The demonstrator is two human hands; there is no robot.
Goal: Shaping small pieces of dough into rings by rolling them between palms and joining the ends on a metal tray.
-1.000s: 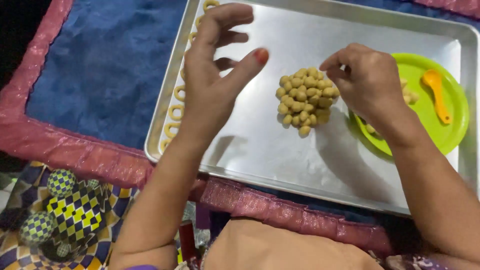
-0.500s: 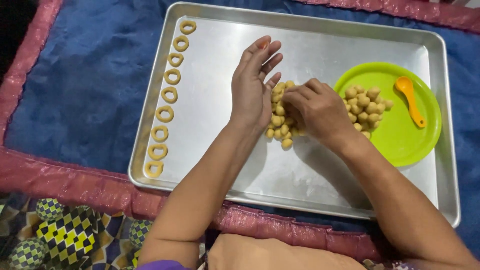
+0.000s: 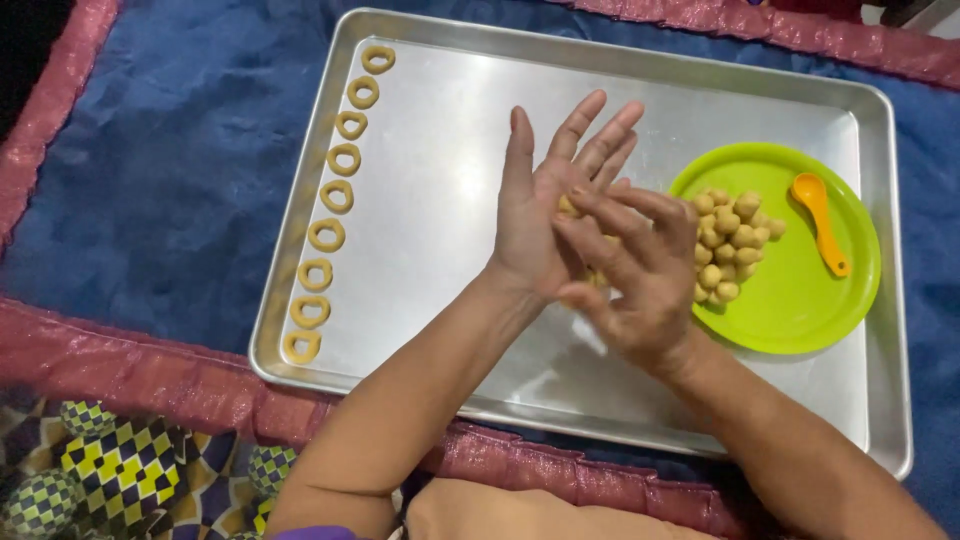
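The left hand (image 3: 545,215), fingers splayed flat, and the right hand (image 3: 630,275) press what seems a soft dough ball (image 3: 568,206) between palms above the shiny metal tray (image 3: 450,200).

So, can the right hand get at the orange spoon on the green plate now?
Probably yes. The right hand sits just beside the green plate, and the orange spoon lies uncovered past the dough balls. But it is pressed against the left hand.
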